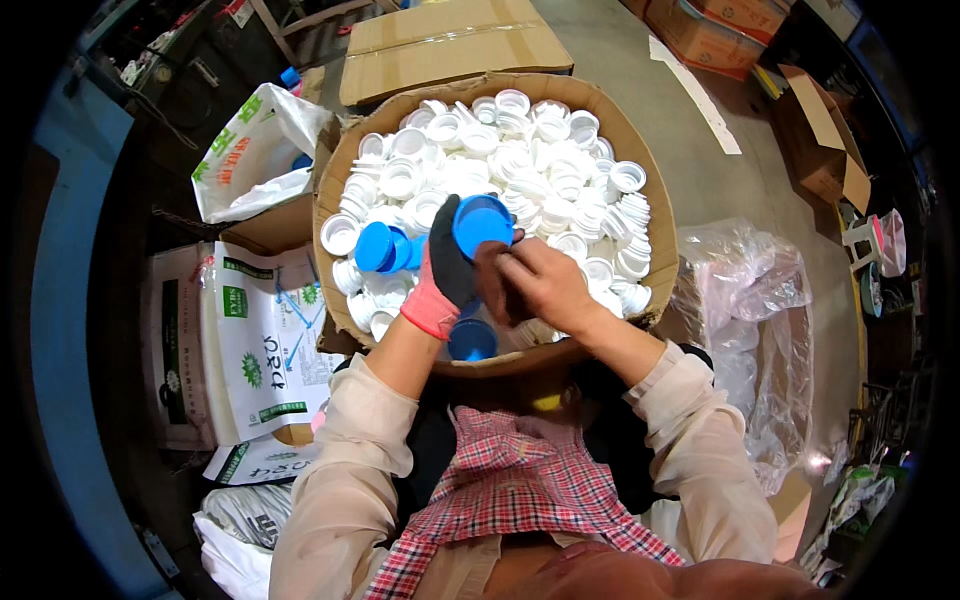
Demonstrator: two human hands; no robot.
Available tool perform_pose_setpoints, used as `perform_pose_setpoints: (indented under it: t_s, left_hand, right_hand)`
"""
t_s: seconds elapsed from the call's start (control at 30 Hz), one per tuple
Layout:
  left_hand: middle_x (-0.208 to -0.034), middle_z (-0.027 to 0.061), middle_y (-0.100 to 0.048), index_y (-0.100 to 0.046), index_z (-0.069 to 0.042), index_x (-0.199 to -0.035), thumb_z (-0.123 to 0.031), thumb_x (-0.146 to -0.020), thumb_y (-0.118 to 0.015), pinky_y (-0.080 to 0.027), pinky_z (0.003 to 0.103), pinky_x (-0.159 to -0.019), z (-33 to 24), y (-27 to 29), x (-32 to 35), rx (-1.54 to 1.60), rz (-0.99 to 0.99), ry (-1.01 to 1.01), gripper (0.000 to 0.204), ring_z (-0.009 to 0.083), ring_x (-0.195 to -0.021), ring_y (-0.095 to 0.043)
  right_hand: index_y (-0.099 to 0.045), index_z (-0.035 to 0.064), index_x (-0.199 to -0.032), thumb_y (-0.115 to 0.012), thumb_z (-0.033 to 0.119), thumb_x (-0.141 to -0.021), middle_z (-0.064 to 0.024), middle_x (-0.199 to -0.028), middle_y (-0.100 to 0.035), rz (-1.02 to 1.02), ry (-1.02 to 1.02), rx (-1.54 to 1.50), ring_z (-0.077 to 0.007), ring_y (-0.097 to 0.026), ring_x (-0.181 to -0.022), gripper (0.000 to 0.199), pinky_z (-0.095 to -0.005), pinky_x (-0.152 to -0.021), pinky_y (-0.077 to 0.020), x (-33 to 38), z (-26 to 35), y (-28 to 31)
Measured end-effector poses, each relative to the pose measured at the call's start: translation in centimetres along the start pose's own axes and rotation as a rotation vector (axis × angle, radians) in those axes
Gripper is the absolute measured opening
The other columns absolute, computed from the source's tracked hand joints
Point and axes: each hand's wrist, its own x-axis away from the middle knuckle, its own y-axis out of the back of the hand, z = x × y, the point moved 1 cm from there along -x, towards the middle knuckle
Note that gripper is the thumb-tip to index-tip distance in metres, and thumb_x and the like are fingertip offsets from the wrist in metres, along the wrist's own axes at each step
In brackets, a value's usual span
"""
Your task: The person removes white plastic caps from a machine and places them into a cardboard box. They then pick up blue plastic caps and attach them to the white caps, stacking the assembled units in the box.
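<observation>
My left hand (pixel 449 268), in a black and pink glove, is closed around a round blue plastic cap (pixel 483 228), its broad face turned up. My bare right hand (pixel 551 286) is close beside the cap with bent fingers. A blurred brown shape at those fingertips hides what they grip, if anything. Below both hands, white plastic caps (pixel 560 175) fill a large cardboard box (pixel 655 160). Several blue caps (pixel 384 247) lie on the white ones left of my glove. Another blue cap (pixel 472 341) rests by the box's near wall.
A closed carton (pixel 455 48) stands beyond the box. To the left are a white plastic bag (pixel 255 150) and printed white sacking (pixel 265 345). Clear plastic wrap (pixel 750 330) lies on the right. An open carton (pixel 825 135) and stacked boxes (pixel 715 35) stand farther right.
</observation>
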Motion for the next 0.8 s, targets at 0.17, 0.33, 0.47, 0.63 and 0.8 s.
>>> perform_pose_setpoints:
  t_s: [0.17,0.33,0.47,0.63,0.8]
  left_hand:
    - [-0.121,0.0131,-0.049,-0.041,0.000,-0.125,-0.004,-0.084,-0.058,-0.040,0.031,-0.096,3.0,0.0,1.1,-1.388,0.009,-0.688,0.045,0.0210,-0.115,-0.048]
    - [-0.121,0.0204,-0.055,-0.040,0.003,-0.133,-0.006,-0.090,-0.053,-0.046,0.034,-0.090,3.7,1.5,1.0,-1.093,-0.100,-0.646,0.045,0.0262,-0.105,-0.056]
    - [-0.119,0.0212,-0.056,-0.047,-0.001,-0.129,-0.023,-0.089,-0.054,-0.040,0.037,-0.097,2.8,1.1,-1.4,-1.444,-0.052,-0.575,0.046,0.0336,-0.114,-0.052]
    - [-0.110,0.0159,-0.060,-0.056,-0.004,-0.112,-0.043,-0.081,-0.062,-0.045,0.042,-0.088,-0.6,7.5,-1.9,-2.021,-0.190,0.030,0.050,0.0312,-0.108,-0.055]
    - [-0.114,0.0196,-0.059,-0.049,-0.002,-0.119,-0.043,-0.076,-0.067,-0.045,0.041,-0.089,1.4,6.9,-2.2,-2.056,0.046,0.123,0.061,0.0337,-0.108,-0.055]
  right_hand:
    - [-0.058,0.0096,-0.096,-0.067,0.015,-0.074,-0.0078,-0.079,-0.049,-0.255,-0.041,0.070,-0.0275,-0.055,-0.070,0.024,-0.0374,-0.053,-0.0452,-1.7,0.1,0.3]
    - [-0.055,0.0084,-0.081,-0.064,0.028,-0.084,-0.0085,-0.072,-0.049,-0.074,-0.305,0.207,-0.0291,-0.054,-0.068,0.022,-0.0392,-0.055,-0.0453,-0.1,-2.8,0.6]
    - [-0.057,0.0005,-0.081,-0.062,0.023,-0.086,-0.0167,-0.075,-0.056,-0.191,-0.689,-0.050,-0.0343,-0.056,-0.071,0.024,-0.0413,-0.066,-0.0451,2.3,-6.2,1.7]
    - [-0.051,-0.0021,-0.083,-0.067,0.021,-0.085,-0.0120,-0.077,-0.059,-0.177,-0.856,-0.462,-0.0150,-0.054,-0.072,0.028,-0.0299,-0.067,-0.0450,3.4,-7.9,4.4]
    - [-0.048,0.0038,-0.097,-0.067,0.018,-0.085,-0.0095,-0.082,-0.061,-0.133,-0.793,-0.656,-0.0141,-0.057,-0.078,0.026,-0.0304,-0.072,-0.0469,1.6,-5.5,2.5]
